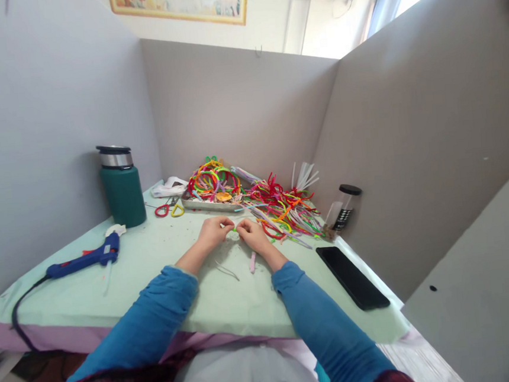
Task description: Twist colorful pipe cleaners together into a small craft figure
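Observation:
My left hand (216, 230) and my right hand (251, 231) meet above the middle of the table, fingertips almost touching. Both pinch a small lime-green piece (235, 229), apparently a bit of pipe cleaner, mostly hidden by the fingers. Below them, thin greyish stems (228, 270) lie on the pale green table cover (175, 305). A short pink piece (252, 262) lies beside my right wrist. Beyond my hands is a heap of colourful pipe cleaners (277, 198), red, orange, green and lilac.
A metal tray (211, 205) holds bent pipe cleaners. Red-handled and yellow-handled tools (169, 210) lie left of it. At left are a green bottle (123, 193) and a blue glue gun (86, 259) with its cord. A black phone (352, 277) and a black-lidded container (343, 210) are at right.

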The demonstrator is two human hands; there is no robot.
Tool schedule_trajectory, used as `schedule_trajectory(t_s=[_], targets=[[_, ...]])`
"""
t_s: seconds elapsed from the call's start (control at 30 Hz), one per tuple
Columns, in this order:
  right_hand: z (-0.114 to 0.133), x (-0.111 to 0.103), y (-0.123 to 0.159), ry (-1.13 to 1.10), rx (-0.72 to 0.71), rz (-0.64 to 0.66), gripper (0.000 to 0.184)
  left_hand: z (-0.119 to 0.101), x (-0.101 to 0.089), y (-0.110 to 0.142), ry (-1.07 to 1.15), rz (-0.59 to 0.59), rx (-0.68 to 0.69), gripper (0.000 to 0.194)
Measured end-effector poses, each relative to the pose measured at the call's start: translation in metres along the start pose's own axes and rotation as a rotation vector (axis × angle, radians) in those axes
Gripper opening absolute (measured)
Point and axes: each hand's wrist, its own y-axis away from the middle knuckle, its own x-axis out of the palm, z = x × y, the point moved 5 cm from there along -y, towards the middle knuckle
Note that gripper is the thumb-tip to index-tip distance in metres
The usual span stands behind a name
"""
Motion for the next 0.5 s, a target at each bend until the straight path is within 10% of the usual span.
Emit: schedule_trajectory(t_s=[0.5], targets=[[-0.0004, -0.0003, -0.0006, 0.030, -0.006, -0.010, 0.007, 0.0001, 0.0032, -0.0025, -0.085, 0.015, 0.106, 0.021]])
